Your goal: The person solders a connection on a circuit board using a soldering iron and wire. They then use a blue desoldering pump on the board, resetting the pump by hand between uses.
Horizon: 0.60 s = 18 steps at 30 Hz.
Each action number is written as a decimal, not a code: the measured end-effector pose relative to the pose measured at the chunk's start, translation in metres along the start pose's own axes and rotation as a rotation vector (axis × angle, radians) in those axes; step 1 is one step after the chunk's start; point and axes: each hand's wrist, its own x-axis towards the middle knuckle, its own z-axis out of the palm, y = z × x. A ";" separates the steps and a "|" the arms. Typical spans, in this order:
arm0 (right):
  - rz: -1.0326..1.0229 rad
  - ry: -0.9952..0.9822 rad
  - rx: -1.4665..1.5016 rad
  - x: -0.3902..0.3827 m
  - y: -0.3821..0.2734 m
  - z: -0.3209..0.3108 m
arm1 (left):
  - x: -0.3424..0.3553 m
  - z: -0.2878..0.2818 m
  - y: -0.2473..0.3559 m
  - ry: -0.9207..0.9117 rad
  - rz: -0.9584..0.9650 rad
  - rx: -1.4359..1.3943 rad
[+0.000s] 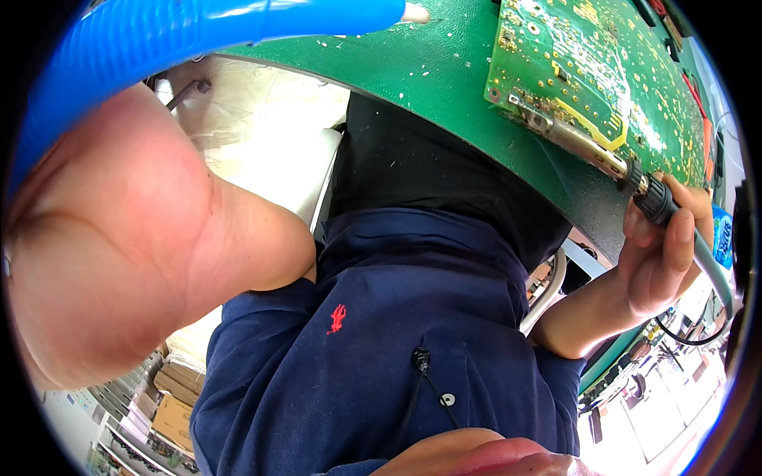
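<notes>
Close to the camera, my left hand [119, 246] is closed round a blue ribbed desoldering pump [238, 20]; most of its fingers are out of sight. The pump's pale nozzle points right, over the green tabletop [381, 71]. On the right side, my right hand [667, 246] pinches a soldering iron [587, 147] by its black collar, and a grey cable trails from it. The iron's tip lies at the near left corner of a green circuit board [571, 59]. Whether the tip touches the board I cannot tell. Gold pads and small components dot the board's shiny face.
Small white specks are scattered on the tabletop. A blue item with white markings [722, 236] stands behind my right hand. Red and black leads [692, 91] run past the board's far right side. Cardboard boxes [176, 416] are at the lower left.
</notes>
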 end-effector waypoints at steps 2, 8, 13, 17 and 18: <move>0.019 -0.021 0.273 0.001 0.003 -0.009 | 0.001 0.003 0.001 -0.003 0.000 0.002; -0.114 -0.056 0.375 -0.007 0.011 -0.028 | 0.000 0.009 0.003 -0.011 0.006 0.022; -0.219 0.055 0.278 -0.008 0.016 -0.027 | 0.011 0.023 0.004 -0.048 0.031 0.018; -0.231 0.170 0.149 -0.017 0.012 -0.028 | 0.026 0.035 0.015 -0.115 0.167 -0.044; -0.247 0.182 0.151 -0.017 0.014 -0.028 | 0.023 0.029 0.011 -0.136 0.204 -0.062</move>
